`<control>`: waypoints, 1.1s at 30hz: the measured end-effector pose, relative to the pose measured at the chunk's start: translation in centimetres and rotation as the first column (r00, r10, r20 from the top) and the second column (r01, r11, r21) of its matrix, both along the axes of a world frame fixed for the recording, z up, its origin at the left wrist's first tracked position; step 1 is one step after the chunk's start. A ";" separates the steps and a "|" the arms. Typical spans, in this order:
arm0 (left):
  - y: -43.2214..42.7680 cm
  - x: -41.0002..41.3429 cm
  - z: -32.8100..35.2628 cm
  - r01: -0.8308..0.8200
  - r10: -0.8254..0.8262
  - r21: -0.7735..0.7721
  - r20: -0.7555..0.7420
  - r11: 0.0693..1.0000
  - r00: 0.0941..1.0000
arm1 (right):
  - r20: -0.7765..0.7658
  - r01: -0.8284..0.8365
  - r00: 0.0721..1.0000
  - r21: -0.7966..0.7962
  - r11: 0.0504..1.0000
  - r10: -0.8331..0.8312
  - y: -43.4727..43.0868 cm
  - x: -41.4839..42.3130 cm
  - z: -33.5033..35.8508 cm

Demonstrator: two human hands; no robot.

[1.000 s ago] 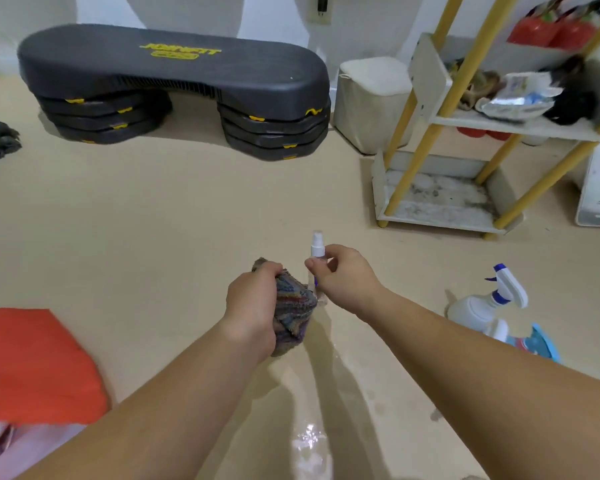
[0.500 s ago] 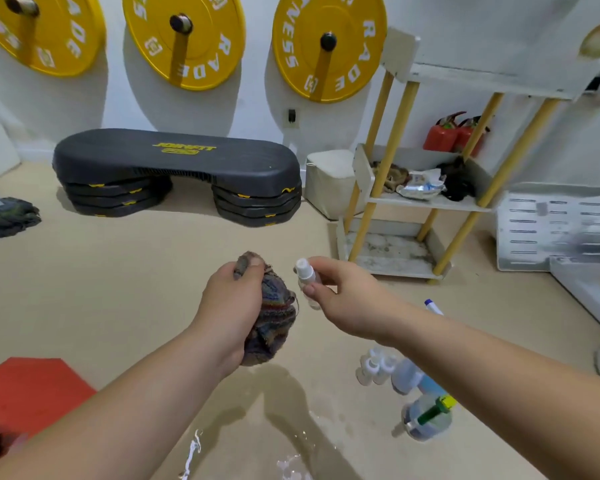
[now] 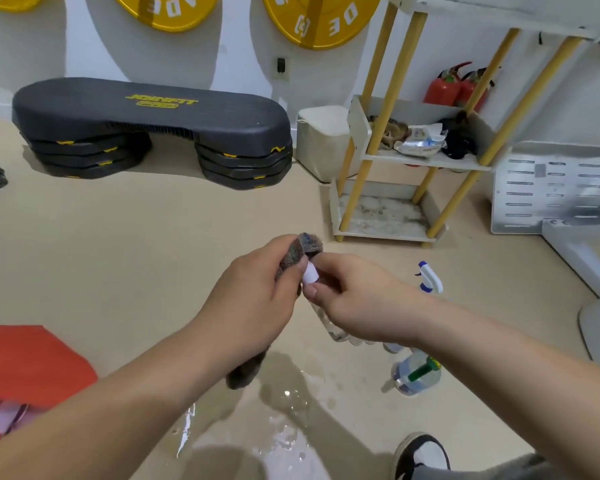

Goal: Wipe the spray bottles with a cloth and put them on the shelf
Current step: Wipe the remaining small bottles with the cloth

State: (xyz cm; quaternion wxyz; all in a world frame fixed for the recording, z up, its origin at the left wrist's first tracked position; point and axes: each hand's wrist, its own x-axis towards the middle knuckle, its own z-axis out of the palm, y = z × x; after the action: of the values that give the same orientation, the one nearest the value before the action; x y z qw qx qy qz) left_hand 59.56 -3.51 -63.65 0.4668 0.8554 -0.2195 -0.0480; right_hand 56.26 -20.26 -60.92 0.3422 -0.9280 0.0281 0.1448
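Fingers point(image 3: 326, 264) of right hand point(image 3: 355, 301): curled, pinching small clear spray bottle with white cap point(image 3: 310, 274) at its cap end. Left hand point(image 3: 252, 301): clenched round multicoloured woven cloth point(image 3: 305, 247), cloth touching the cap. Holds bottle tilted in mid-air over beige floor point(image 3: 153, 258), well short of white shelf unit with yellow posts point(image 3: 383, 228). Open floor ahead up to the bottom tier's front edge; middle tier cluttered. Near, right of hands: white trigger sprayer with blue tip point(image 3: 430, 277) and clear bottle with green nozzle point(image 3: 417, 374). Below hands: wet patch point(image 3: 284, 410). Versus half a second back: gap between cloth and cap closed, hands brought together.
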 end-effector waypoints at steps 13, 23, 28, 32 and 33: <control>-0.8 2.4 -0.1 -0.154 0.069 -0.194 -0.387 0.969 0.920 | -0.022 -0.099 0.994 0.108 0.989 0.102 -0.7 2.5 -1.4; -0.8 5.2 0.0 -0.600 0.225 -0.423 -0.658 0.679 0.719 | -0.036 0.005 0.999 0.173 0.985 0.001 -2.3 2.8 -1.8; -0.9 3.9 -0.2 -0.372 0.246 -0.354 -0.351 0.858 0.903 | -0.014 0.006 1.000 0.206 0.979 -0.003 -2.3 2.5 -2.0; -1.9 1.0 -1.9 0.046 -0.041 -0.135 0.037 0.990 0.998 | 0.059 -0.051 0.998 0.234 0.971 0.038 -1.2 2.2 -1.6; -2.0 0.7 -2.6 0.065 -0.055 -0.083 0.112 0.994 0.992 | 0.073 -0.066 0.996 0.234 0.970 0.050 -0.9 2.0 -1.5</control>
State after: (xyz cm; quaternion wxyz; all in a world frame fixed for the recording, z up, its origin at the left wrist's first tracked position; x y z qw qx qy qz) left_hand 60.29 -5.47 -66.22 0.4891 0.8286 -0.2725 -0.0053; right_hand 58.30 -21.20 -62.46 0.4467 -0.8854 -0.0278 0.1260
